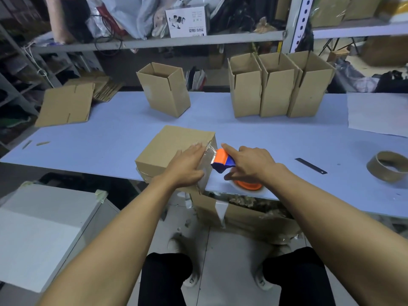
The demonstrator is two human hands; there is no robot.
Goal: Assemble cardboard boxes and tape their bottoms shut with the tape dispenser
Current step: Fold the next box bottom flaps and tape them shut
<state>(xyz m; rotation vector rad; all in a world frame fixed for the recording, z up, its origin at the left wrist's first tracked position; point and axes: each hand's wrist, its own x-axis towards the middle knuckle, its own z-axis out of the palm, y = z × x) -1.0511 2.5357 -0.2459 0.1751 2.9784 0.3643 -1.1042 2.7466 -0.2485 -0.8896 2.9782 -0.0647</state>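
Observation:
A brown cardboard box [167, 144] lies bottom-up at the front edge of the pale blue table [110, 138]. My left hand [187, 165] rests flat on its right end, fingers spread, over a strip of clear tape running down the box's right side. My right hand [251, 163] grips the orange and blue tape dispenser [223, 161], whose blade end touches the box's upper right edge. The orange tape roll [248, 186] shows under that hand.
Three upright open boxes [278, 89] stand in a row at the back right, another open box [164, 90] at the back centre. Flat cardboard [66, 104] lies at the left. A black ruler [310, 165] and an empty tape core [386, 166] lie right.

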